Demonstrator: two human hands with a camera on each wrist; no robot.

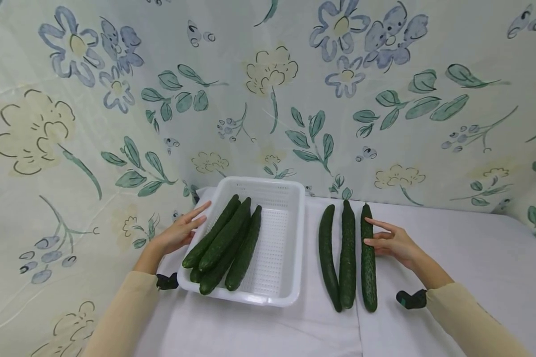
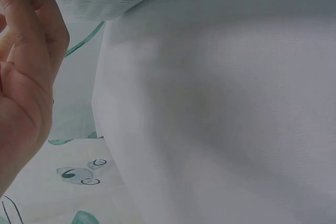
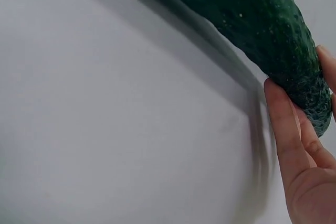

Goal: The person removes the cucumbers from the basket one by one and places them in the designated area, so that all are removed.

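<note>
Beside the right grip [image 1: 390,243], fingers straight, lay a touched cucumber [image 1: 368,258]; the left grip [image 1: 180,230], fingers straight, touched the basket [image 1: 290,238].

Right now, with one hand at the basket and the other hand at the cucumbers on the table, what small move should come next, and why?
Probably the right hand should curl its fingers round the rightmost cucumber. Its fingertips only touch that one, the nearest of three lying on the table. The left hand already rests on the white basket, where cucumbers in the basket leave its right half bare.
</note>
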